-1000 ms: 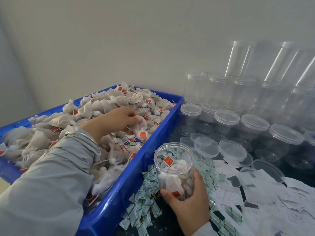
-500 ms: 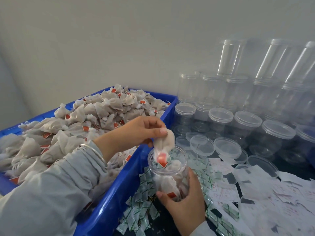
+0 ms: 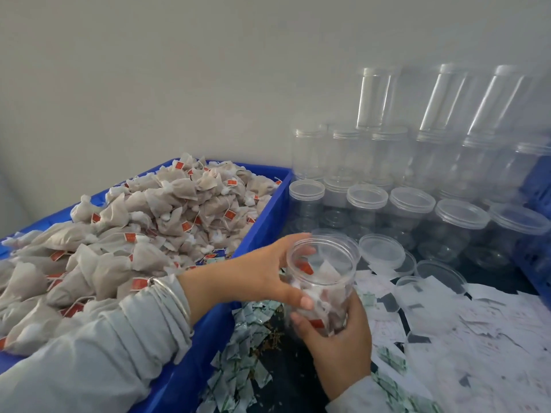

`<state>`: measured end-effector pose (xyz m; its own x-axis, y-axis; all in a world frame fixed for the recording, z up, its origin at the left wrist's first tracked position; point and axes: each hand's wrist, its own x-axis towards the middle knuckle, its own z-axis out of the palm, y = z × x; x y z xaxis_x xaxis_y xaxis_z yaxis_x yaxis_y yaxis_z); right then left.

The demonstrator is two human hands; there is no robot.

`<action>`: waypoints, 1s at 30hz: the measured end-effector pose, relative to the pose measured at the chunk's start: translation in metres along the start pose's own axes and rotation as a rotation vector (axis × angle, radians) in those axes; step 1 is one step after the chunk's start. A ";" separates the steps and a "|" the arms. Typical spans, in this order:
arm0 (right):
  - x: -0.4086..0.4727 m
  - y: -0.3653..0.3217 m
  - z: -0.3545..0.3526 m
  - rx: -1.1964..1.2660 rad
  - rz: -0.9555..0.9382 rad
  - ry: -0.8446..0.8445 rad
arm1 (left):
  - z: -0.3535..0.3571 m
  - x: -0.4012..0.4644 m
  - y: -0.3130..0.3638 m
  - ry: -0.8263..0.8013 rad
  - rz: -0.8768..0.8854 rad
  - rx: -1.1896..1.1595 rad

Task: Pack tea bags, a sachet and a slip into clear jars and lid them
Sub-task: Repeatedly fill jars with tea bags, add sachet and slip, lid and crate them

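Note:
An open clear jar (image 3: 331,274) with several tea bags inside is held low in the middle. My right hand (image 3: 338,338) grips its lower part from below. My left hand (image 3: 265,271) grips it from the left, thumb on the near wall and fingers round the far side near the rim. Loose tea bags (image 3: 143,231) with red tags fill the blue crate (image 3: 264,226) on the left. Green-white sachets (image 3: 241,353) lie in a heap beside the crate. White paper slips (image 3: 453,326) cover the surface at the right.
Loose clear lids (image 3: 381,251) lie just behind the jar. Rows of lidded empty jars (image 3: 413,210) and stacked jars (image 3: 372,99) stand against the wall at the back right. Another blue crate's edge (image 3: 536,186) shows at the far right.
My left hand took a tea bag from the crate and dropped it into the jar. It now grips the jar's side, holding no bag. My right hand kept hold of the jar.

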<state>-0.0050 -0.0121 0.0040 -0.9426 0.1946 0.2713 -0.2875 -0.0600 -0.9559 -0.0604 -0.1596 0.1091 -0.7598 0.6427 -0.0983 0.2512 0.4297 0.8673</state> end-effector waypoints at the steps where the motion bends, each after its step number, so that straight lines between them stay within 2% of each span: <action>1: -0.001 0.001 0.001 -0.014 -0.004 -0.018 | 0.001 0.000 0.002 0.008 -0.003 0.011; 4: -0.003 -0.002 0.003 -0.046 -0.006 -0.066 | 0.001 -0.002 0.005 0.039 0.047 0.059; 6: -0.002 -0.008 0.003 -0.106 -0.047 -0.111 | -0.001 -0.002 0.003 0.130 0.028 0.097; 8: 0.000 -0.010 -0.001 -0.238 -0.070 -0.140 | -0.003 -0.001 -0.001 0.246 -0.013 0.062; 12: 0.012 -0.003 -0.020 -0.556 -0.094 0.007 | -0.008 0.002 -0.004 0.432 -0.011 -0.037; 15: 0.017 0.009 -0.029 -0.856 -0.084 -0.106 | -0.010 0.004 -0.005 0.514 -0.033 -0.095; 19: 0.014 0.014 -0.028 -1.112 -0.043 -0.293 | -0.009 0.004 -0.006 0.506 -0.056 -0.071; 23: 0.016 0.010 -0.027 -1.028 -0.111 -0.216 | -0.009 0.004 -0.004 0.505 -0.065 -0.082; 26: 0.013 0.001 -0.030 -1.076 -0.012 -0.160 | -0.010 0.002 -0.003 0.505 -0.064 -0.088; 30: 0.005 -0.002 -0.031 -1.241 0.167 -0.304 | -0.010 0.002 -0.002 0.492 -0.065 -0.064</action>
<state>-0.0035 0.0191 0.0035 -0.9994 0.0334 -0.0030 0.0318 0.9157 -0.4006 -0.0681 -0.1655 0.1118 -0.9692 0.2343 0.0752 0.1685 0.4092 0.8968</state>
